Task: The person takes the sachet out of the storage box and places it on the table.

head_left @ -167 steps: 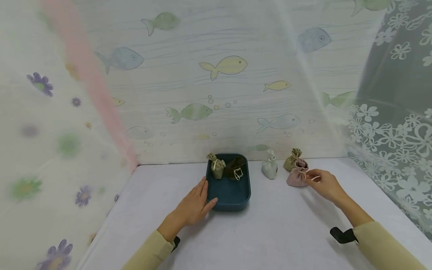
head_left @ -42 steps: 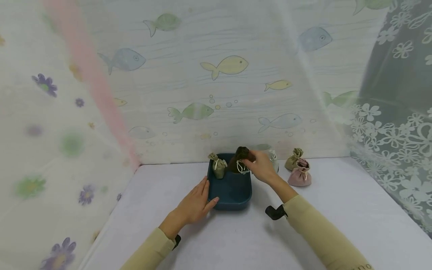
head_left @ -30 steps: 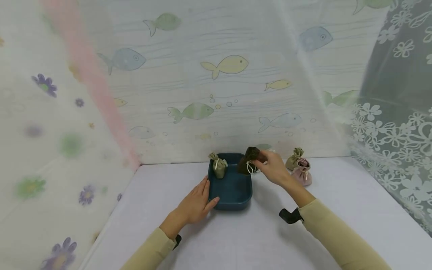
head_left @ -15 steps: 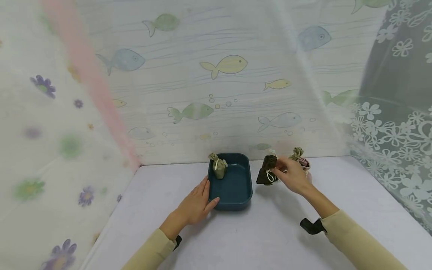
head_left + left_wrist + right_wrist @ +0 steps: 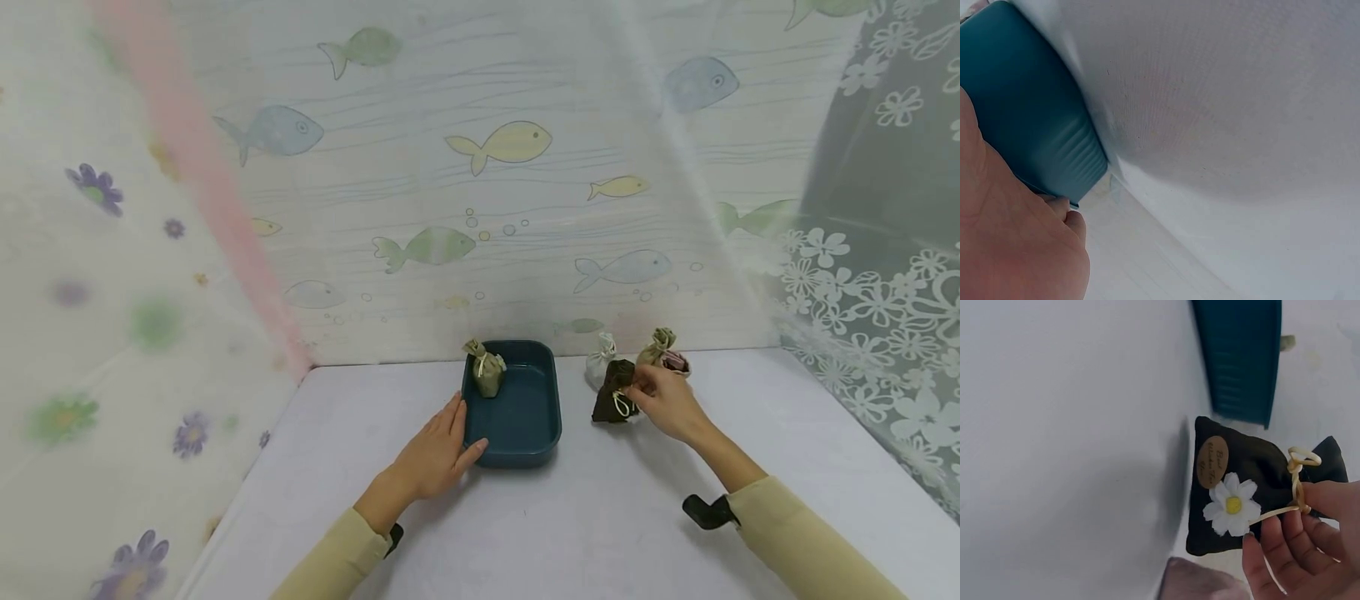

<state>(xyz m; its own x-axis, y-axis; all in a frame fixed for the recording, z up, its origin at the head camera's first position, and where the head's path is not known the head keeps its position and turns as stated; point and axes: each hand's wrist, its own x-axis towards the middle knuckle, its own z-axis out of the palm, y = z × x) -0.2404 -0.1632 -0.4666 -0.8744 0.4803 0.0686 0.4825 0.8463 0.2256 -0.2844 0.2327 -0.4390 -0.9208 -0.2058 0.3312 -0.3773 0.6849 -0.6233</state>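
Observation:
My right hand (image 5: 667,402) pinches a dark brown drawstring pouch (image 5: 609,407) by its gathered neck, right of a blue tray (image 5: 517,458). The right wrist view shows a white flower and an oval tag on this pouch (image 5: 1254,453). Its base is at or just over the tabletop; I cannot tell which. My left hand (image 5: 427,457) lies along the tray's left side with straight fingers, thumb by the near corner. Inside the tray, at the far left, stands an olive-green pouch (image 5: 487,379).
Behind the dark pouch stands a pale grey pouch (image 5: 597,371), partly covered. Another olive pouch (image 5: 662,343) and a pink pouch (image 5: 677,363) are mostly hidden by my right hand. A fish-patterned curtain (image 5: 420,183) hangs at the table's (image 5: 525,542) back edge.
My right hand left the pink pouch, took the dark brown pouch out of the tray and carried it right, in front of the pale grey pouch. My left hand has stayed at the tray.

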